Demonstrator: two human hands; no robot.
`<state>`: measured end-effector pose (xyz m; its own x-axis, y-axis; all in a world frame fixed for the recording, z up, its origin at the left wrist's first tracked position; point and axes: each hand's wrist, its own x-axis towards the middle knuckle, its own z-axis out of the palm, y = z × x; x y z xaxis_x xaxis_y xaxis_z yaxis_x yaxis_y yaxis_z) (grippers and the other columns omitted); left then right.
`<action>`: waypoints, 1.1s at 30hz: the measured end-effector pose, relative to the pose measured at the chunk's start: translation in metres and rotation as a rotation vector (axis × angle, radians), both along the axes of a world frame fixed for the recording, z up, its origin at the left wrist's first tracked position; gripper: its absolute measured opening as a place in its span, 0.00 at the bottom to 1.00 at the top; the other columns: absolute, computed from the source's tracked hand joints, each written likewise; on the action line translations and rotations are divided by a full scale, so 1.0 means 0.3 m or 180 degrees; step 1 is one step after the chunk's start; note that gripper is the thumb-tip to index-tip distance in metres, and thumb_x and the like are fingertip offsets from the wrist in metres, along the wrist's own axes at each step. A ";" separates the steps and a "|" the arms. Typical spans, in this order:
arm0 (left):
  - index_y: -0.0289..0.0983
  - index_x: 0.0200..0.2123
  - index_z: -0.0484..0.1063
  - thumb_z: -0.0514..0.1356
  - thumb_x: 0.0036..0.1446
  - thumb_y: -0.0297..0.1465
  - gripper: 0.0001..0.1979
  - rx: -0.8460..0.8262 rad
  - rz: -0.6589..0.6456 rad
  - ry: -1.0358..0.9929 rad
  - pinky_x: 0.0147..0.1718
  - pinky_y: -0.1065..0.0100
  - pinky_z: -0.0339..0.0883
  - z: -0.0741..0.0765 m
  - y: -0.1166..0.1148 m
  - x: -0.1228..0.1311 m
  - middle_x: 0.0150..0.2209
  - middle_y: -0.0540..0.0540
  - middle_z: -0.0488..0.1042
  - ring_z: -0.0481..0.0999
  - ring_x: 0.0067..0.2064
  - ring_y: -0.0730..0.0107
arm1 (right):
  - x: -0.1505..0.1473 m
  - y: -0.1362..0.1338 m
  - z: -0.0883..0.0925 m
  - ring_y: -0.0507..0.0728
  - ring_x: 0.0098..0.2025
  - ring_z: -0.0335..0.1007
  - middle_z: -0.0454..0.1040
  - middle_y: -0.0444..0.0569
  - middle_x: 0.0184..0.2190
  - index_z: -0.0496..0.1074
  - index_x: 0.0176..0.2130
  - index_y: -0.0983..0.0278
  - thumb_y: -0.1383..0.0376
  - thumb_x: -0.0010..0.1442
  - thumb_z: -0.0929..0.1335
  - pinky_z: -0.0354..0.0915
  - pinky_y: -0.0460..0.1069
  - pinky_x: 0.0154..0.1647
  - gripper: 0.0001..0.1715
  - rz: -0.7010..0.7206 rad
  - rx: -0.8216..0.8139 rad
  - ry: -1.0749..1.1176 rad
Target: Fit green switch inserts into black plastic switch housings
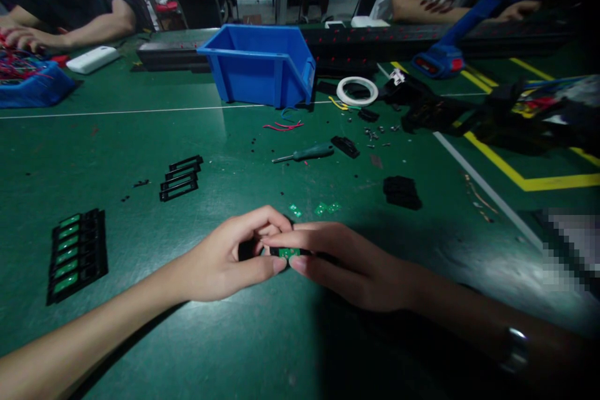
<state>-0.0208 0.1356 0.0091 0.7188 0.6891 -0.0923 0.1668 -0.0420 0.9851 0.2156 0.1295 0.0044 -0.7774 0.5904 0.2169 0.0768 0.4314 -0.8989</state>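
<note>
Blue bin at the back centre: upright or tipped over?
Upright: the blue bin stands on its base on the green table, open top facing up.

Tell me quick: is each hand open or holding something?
Left hand: closed, holding a green circuit board with a black piece.
Right hand: closed, holding the same board.

No legible txt, nos., brands or labels anywhere in view. Held PCB [289,252]: too small & part covered by fingertips, can't read any print. PCBs in black rack [67,250], L side: glare + too small, same. Drill [479,12]: red patch on batt. [437,64], blurred, nothing readable. Blue bin [248,78]: no lettering legible on visible sides. White case [92,59], far L: unreadable. Item at R edge [569,244]: pixelated, can't tell.
</note>
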 end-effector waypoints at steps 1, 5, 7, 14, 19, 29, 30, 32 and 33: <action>0.37 0.47 0.67 0.61 0.65 0.35 0.11 -0.0009 -0.0008 -0.0015 0.36 0.70 0.60 0.000 0.001 -0.001 0.36 0.50 0.66 0.65 0.37 0.70 | 0.001 0.000 0.001 0.59 0.55 0.74 0.77 0.56 0.53 0.66 0.65 0.63 0.68 0.72 0.63 0.67 0.56 0.57 0.24 -0.0017 -0.0016 0.0001; 0.37 0.48 0.69 0.61 0.66 0.36 0.12 0.0000 0.0005 -0.0022 0.37 0.70 0.60 -0.003 0.003 -0.005 0.38 0.49 0.67 0.66 0.38 0.70 | 0.002 0.000 0.006 0.60 0.56 0.73 0.76 0.57 0.56 0.67 0.65 0.63 0.68 0.72 0.63 0.66 0.56 0.58 0.24 -0.0041 -0.0108 0.0065; 0.37 0.48 0.69 0.61 0.66 0.36 0.12 -0.0025 0.0009 -0.0013 0.36 0.70 0.61 -0.004 0.003 -0.006 0.37 0.49 0.68 0.66 0.38 0.70 | 0.003 0.002 0.009 0.60 0.57 0.73 0.75 0.57 0.56 0.67 0.65 0.64 0.68 0.72 0.63 0.66 0.56 0.59 0.24 -0.0020 -0.0151 0.0071; 0.35 0.47 0.69 0.61 0.66 0.35 0.11 -0.0365 -0.0067 -0.0147 0.35 0.72 0.66 0.003 0.004 -0.002 0.36 0.48 0.71 0.70 0.35 0.72 | 0.010 0.007 0.008 0.59 0.56 0.74 0.75 0.57 0.58 0.67 0.65 0.64 0.69 0.72 0.64 0.68 0.54 0.58 0.24 0.0121 -0.0125 0.0136; 0.35 0.46 0.69 0.62 0.66 0.35 0.11 -0.0571 -0.0042 -0.0264 0.34 0.71 0.70 0.001 0.001 0.003 0.35 0.47 0.73 0.73 0.34 0.73 | 0.013 0.007 0.008 0.59 0.56 0.74 0.74 0.58 0.59 0.67 0.64 0.64 0.69 0.72 0.64 0.69 0.53 0.56 0.23 0.0131 -0.0126 0.0163; 0.35 0.46 0.70 0.62 0.66 0.34 0.10 -0.0576 -0.0053 -0.0304 0.34 0.72 0.70 0.003 0.003 0.003 0.34 0.48 0.73 0.73 0.34 0.73 | 0.013 0.009 0.007 0.58 0.54 0.75 0.78 0.55 0.54 0.66 0.65 0.63 0.69 0.72 0.64 0.70 0.53 0.55 0.24 0.0140 0.0015 0.0156; 0.35 0.46 0.70 0.62 0.66 0.34 0.10 -0.0572 -0.0050 -0.0309 0.34 0.72 0.70 0.003 0.002 0.003 0.34 0.48 0.73 0.73 0.34 0.73 | 0.012 0.008 0.006 0.58 0.54 0.75 0.77 0.56 0.55 0.66 0.65 0.63 0.69 0.72 0.64 0.70 0.52 0.55 0.24 0.0126 0.0030 0.0172; 0.35 0.47 0.70 0.62 0.66 0.34 0.10 -0.0559 -0.0053 -0.0295 0.34 0.72 0.70 0.003 0.001 0.002 0.34 0.48 0.72 0.73 0.34 0.73 | 0.012 0.008 0.006 0.58 0.54 0.75 0.76 0.57 0.57 0.67 0.65 0.64 0.69 0.72 0.64 0.69 0.52 0.55 0.24 0.0092 0.0064 0.0184; 0.35 0.47 0.69 0.62 0.66 0.34 0.10 -0.0548 -0.0059 -0.0282 0.34 0.72 0.70 0.002 0.001 0.002 0.35 0.48 0.72 0.73 0.34 0.74 | 0.012 0.008 0.006 0.58 0.55 0.75 0.75 0.57 0.57 0.67 0.65 0.64 0.69 0.72 0.64 0.69 0.52 0.55 0.24 0.0089 0.0070 0.0180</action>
